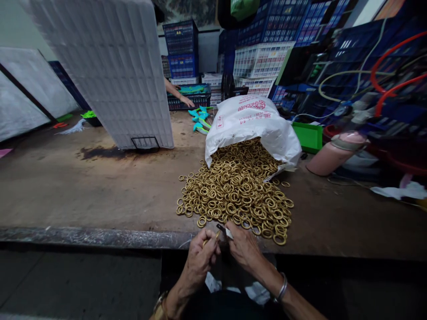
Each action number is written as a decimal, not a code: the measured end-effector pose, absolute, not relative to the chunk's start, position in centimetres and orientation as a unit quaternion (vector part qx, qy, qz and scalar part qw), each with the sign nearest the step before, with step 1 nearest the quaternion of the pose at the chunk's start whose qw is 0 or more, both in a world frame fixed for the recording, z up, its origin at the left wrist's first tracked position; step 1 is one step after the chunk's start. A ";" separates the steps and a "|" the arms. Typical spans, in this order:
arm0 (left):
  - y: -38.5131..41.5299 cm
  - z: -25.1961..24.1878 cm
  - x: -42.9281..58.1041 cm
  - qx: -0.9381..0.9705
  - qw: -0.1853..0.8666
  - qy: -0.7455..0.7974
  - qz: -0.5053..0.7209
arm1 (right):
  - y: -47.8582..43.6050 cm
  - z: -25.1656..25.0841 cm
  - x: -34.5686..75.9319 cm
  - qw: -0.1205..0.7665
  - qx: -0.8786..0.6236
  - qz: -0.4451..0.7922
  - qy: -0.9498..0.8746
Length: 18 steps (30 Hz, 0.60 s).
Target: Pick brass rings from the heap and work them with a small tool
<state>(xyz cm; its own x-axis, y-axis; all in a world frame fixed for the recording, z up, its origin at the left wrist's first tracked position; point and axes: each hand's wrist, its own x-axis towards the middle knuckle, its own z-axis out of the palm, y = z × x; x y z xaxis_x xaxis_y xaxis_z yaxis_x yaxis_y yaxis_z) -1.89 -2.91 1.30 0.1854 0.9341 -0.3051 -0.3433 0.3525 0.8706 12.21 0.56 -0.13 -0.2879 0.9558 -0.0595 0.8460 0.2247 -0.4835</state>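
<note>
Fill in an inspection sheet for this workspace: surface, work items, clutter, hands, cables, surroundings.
Surface: brown table, worn along its front edge, with a dark stain by the foot of the white panel.
Work items: gold-coloured rings spilling from the mouth of a white sack.
Clutter: pink container, green tray, teal pieces.
Left hand: pinches a gold-coloured ring.
Right hand: holds a small dark-tipped object, partly hidden.
Cables: orange hoses and a pale tube at right.
Surroundings: stacked blue crates and white crates; another person's hand beyond the panel.
</note>
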 end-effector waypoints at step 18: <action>-3.2 0.6 -2.0 0.344 0.675 0.460 0.464 | -0.7 0.4 11.6 0.134 -0.538 0.246 -0.795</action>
